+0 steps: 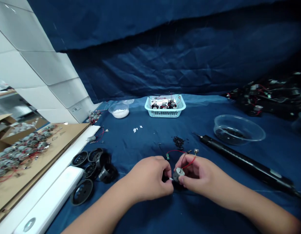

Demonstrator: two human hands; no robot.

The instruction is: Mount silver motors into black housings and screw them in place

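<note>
My right hand point(196, 174) is closed round a small grey electric motor point(179, 174), its pale end face up. Red wires point(190, 162) run from the motor to a small connector point(196, 151) and to a little green board point(167, 156). My left hand point(154, 178) is beside it, thumb and fingertips pinching a tiny white plastic piece point(170, 178) close to the motor's side. Whether the piece touches the motor I cannot tell. Something dark lies under the right fingers, mostly hidden. Beyond the hands is a pile of small black screws or bits point(179, 141).
A black electric screwdriver point(245, 162) lies at right, near a clear bowl point(239, 128). Black round housings point(82, 191) sit at left by a white bar point(53, 198). Behind stand a light-blue basket point(165, 113) of motor assemblies, a bowl of white pieces point(119, 113) and loose white pieces point(135, 129).
</note>
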